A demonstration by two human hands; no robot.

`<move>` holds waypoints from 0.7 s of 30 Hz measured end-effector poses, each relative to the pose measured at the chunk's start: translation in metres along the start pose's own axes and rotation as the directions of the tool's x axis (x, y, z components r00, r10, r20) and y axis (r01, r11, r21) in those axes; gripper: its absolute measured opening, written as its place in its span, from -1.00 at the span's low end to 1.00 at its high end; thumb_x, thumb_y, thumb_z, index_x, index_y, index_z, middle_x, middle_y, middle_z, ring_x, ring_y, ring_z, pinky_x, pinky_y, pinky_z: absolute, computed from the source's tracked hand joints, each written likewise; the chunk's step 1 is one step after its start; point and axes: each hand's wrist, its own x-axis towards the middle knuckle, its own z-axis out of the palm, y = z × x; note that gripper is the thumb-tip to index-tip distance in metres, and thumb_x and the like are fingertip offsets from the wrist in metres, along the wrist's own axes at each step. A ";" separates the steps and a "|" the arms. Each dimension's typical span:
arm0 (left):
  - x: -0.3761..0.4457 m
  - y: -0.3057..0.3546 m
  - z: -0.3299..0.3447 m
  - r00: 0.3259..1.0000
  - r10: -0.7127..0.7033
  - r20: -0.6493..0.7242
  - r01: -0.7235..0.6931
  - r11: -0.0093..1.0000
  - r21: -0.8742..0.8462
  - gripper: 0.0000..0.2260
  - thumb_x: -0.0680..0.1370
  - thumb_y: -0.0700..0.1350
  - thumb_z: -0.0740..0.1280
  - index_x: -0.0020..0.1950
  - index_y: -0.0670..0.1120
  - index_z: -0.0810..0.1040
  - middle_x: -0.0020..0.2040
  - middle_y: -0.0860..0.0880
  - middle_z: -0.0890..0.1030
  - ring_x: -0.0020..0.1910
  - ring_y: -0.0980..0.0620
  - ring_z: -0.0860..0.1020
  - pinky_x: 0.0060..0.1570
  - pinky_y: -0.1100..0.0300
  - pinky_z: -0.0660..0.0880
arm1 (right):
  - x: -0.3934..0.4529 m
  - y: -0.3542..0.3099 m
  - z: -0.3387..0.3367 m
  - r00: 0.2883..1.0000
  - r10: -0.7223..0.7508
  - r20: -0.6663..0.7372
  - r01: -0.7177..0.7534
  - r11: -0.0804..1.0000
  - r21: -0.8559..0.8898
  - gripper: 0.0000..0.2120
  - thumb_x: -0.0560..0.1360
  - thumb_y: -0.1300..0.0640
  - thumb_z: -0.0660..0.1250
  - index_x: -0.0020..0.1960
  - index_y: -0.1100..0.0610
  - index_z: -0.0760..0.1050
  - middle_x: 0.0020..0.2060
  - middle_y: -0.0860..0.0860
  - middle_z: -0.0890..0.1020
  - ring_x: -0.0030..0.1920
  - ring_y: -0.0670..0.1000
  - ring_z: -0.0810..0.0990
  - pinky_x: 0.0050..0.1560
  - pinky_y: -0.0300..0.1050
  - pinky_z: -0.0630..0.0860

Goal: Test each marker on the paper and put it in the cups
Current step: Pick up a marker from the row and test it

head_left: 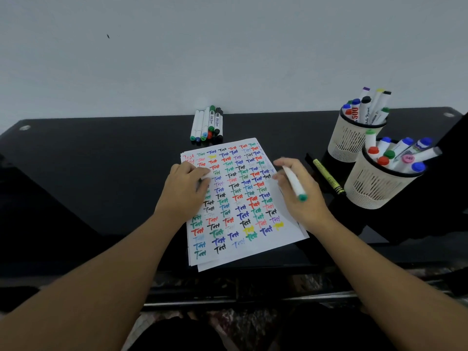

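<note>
A white paper covered in rows of coloured "Test" words lies on the black table. My right hand holds a white marker with a green end over the sheet's right edge. My left hand rests on the paper's left side, its fingers curled round a small white piece that looks like a cap. Several loose markers lie in a bunch beyond the paper. Two cream mesh cups, the far one and the near one, stand at the right, both holding markers.
A yellow-green marker lies on the table between the paper and the near cup. The pale wall rises right behind the table. A dark shape stands at the far right edge. Patterned floor shows below the table's front edge.
</note>
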 end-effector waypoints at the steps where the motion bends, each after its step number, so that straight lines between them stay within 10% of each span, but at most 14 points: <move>1: 0.000 0.000 -0.001 1.000 -0.001 0.004 0.001 1.000 -0.007 -0.68 0.66 0.02 0.28 0.40 -0.01 0.55 0.08 0.08 0.47 0.09 0.09 0.33 0.10 0.14 0.39 | 0.001 -0.001 -0.001 0.998 -0.014 0.068 0.016 0.999 -0.027 -0.53 0.67 0.35 0.23 0.44 -0.09 0.41 0.15 -0.14 0.61 0.15 -0.26 0.57 0.10 -0.33 0.54; 5: -0.002 0.003 -0.005 1.000 0.000 -0.007 0.000 0.999 -0.046 -0.69 0.69 0.01 0.24 0.42 0.02 0.53 0.18 0.05 0.52 0.15 0.08 0.41 0.13 0.10 0.45 | 0.016 -0.014 -0.001 0.961 0.062 0.269 -0.088 0.992 0.087 -0.26 0.63 0.45 0.11 0.62 -0.22 0.22 0.49 -0.22 0.38 0.37 -0.40 0.38 0.29 -0.32 0.45; 8: -0.003 0.006 -0.007 1.000 -0.001 -0.001 0.001 0.998 -0.058 -0.69 0.70 0.00 0.21 0.43 0.03 0.50 0.24 0.04 0.55 0.19 0.07 0.45 0.15 0.10 0.45 | 0.029 -0.026 0.005 0.970 0.025 0.243 -0.058 0.990 0.129 -0.48 0.70 0.28 0.10 0.53 -0.18 0.42 0.46 -0.17 0.44 0.39 -0.20 0.48 0.41 -0.08 0.45; 11: -0.003 0.006 -0.008 1.000 -0.007 0.004 0.007 0.998 -0.062 -0.70 0.70 0.01 0.21 0.42 0.04 0.49 0.20 0.05 0.57 0.15 0.08 0.46 0.12 0.09 0.49 | 0.040 -0.041 0.008 0.972 0.015 0.234 -0.033 0.997 0.073 -0.70 0.73 0.07 0.23 0.42 -0.16 0.48 0.24 -0.09 0.59 -0.03 -0.11 0.69 0.04 0.03 0.70; 14: -0.004 0.009 -0.009 1.000 -0.019 0.001 0.019 0.998 -0.066 -0.71 0.69 0.01 0.22 0.41 0.04 0.48 0.16 0.06 0.55 0.09 0.09 0.47 0.08 0.09 0.51 | 0.046 -0.050 0.011 0.888 0.033 0.459 0.104 0.957 -0.270 -0.44 0.69 0.01 0.30 0.58 -0.23 0.12 0.11 -0.17 0.63 -0.08 0.00 0.69 -0.08 0.01 0.70; 17: -0.005 0.009 -0.009 1.000 -0.019 -0.005 0.018 0.998 -0.063 -0.72 0.69 0.01 0.23 0.40 0.04 0.47 0.18 0.06 0.55 0.11 0.11 0.46 0.08 0.13 0.50 | 0.054 -0.047 0.017 0.880 0.029 0.475 0.288 0.762 -0.580 -0.67 0.67 -0.03 0.32 0.41 -0.12 0.39 0.14 -0.11 0.67 -0.06 -0.06 0.64 -0.10 -0.03 0.62; 21: -0.005 0.007 -0.007 1.000 0.003 -0.009 -0.004 0.998 -0.055 -0.73 0.69 0.01 0.24 0.39 0.03 0.48 0.23 0.05 0.56 0.17 0.11 0.46 0.11 0.17 0.47 | 0.058 -0.041 0.021 0.906 -0.040 0.421 0.305 0.751 -0.585 -0.79 0.69 -0.07 0.29 0.31 -0.18 0.48 -0.06 -0.11 0.64 -0.23 -0.08 0.58 -0.33 -0.18 0.41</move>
